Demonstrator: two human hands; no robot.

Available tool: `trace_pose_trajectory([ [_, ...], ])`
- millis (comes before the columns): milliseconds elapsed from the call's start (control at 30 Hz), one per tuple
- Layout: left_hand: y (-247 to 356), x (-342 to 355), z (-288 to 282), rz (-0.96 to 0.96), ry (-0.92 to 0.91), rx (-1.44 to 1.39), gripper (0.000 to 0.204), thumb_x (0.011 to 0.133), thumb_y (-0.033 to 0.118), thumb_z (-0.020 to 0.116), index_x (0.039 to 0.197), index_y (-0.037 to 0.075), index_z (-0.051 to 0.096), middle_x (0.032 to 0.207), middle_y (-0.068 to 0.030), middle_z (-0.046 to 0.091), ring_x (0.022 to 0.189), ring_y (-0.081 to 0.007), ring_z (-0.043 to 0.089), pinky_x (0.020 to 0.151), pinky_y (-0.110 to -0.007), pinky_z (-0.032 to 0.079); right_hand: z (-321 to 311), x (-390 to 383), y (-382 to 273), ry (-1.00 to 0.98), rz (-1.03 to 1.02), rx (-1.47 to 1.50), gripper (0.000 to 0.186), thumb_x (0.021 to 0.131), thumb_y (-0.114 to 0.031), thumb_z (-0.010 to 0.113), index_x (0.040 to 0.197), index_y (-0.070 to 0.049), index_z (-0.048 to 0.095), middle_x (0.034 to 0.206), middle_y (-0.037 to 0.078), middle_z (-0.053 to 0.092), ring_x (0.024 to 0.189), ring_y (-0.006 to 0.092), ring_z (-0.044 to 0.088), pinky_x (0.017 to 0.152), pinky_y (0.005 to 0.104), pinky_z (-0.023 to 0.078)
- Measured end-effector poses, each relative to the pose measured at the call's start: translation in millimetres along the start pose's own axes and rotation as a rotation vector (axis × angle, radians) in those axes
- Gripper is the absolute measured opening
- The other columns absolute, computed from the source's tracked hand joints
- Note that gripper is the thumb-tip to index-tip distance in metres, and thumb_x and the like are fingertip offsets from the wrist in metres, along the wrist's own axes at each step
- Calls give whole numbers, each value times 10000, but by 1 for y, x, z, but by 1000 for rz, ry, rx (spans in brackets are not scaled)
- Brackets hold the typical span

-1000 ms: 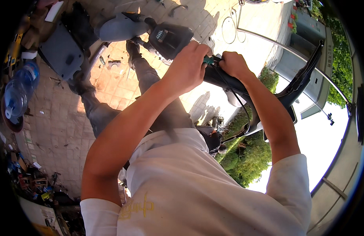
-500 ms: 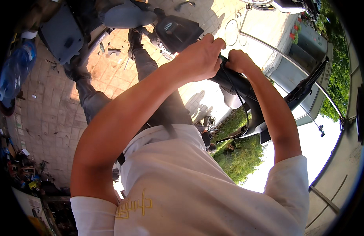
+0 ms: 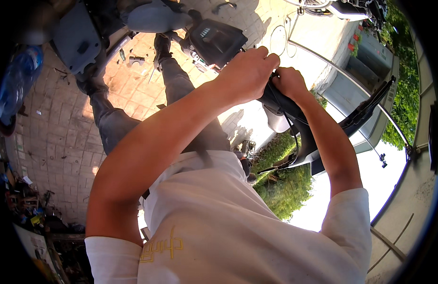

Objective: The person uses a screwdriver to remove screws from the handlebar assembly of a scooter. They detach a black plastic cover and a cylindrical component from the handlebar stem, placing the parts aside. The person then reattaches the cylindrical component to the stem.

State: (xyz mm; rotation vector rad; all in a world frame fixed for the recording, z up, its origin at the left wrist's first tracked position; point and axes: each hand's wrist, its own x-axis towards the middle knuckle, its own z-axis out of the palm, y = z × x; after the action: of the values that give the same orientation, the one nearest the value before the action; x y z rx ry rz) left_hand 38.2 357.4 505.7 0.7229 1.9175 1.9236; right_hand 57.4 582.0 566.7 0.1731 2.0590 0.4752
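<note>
Close together in front of me, my left hand [image 3: 251,75] and my right hand [image 3: 291,83] are both closed, with the fingers bent inward. A thin black cable [image 3: 291,124] comes out from between them and curves down past a long black scooter body part [image 3: 302,135]. The left fingers seem pinched on the cable's upper end. What sits inside the right fist is hidden by its fingers. Just beyond the left hand is a black plastic scooter part [image 3: 214,41] with light markings.
Grey panels [image 3: 79,40] and a rounded grey piece [image 3: 155,19] are at upper left, near a large blue water bottle [image 3: 20,80]. Small parts [image 3: 136,60] lie on the brick paving [image 3: 62,137]. A metal pole [image 3: 342,71] slants across the right; clutter [image 3: 29,203] fills the lower left.
Both hands have shifted slightly right and down in the picture, staying close together. The fists remain closed, and the cable still hangs from between them.
</note>
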Motion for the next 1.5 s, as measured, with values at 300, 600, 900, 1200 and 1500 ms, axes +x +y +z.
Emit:
trace_pose_trajectory([
  [300, 4, 13, -7, -234, -216, 112, 250, 943, 237, 590, 1066, 21, 572, 905, -216, 619, 784, -392, 654, 642, -473, 514, -2, 10, 23, -25, -15, 192, 303, 776, -281, 652, 880, -4, 717, 859, 217, 699, 831, 373, 686, 772, 446, 530],
  [600, -2, 17, -3, -326, -247, 36, 264, 952, 247, 576, 1035, -2, 548, 948, -258, 603, 890, -363, 646, 742, -462, 510, -5, 23, 31, -162, 33, 271, 374, 749, -331, 668, 831, 31, 717, 791, 241, 685, 768, 365, 690, 720, 437, 523],
  [900, -2, 13, -2, 52, 105, -73, 227, 948, 241, 589, 979, 17, 577, 828, -211, 655, 733, -384, 662, 612, -485, 517, -3, 21, 30, -115, -1, 302, 368, 768, -313, 648, 855, 38, 714, 807, 247, 687, 791, 379, 692, 741, 442, 526],
  [1200, 5, 14, -8, 336, 152, -1, 247, 953, 263, 569, 978, 18, 557, 754, -179, 647, 679, -394, 652, 579, -472, 514, 9, 26, 34, -56, -15, 340, 374, 768, -325, 647, 853, 33, 716, 803, 235, 689, 772, 376, 689, 728, 444, 527],
  [1500, 3, 13, -4, 122, -58, 170, 217, 938, 207, 588, 1038, 18, 553, 840, -164, 611, 771, -362, 644, 630, -437, 515, 2, 24, 33, -92, -23, 263, 379, 769, -334, 646, 827, 33, 716, 783, 231, 687, 761, 367, 690, 719, 439, 530],
])
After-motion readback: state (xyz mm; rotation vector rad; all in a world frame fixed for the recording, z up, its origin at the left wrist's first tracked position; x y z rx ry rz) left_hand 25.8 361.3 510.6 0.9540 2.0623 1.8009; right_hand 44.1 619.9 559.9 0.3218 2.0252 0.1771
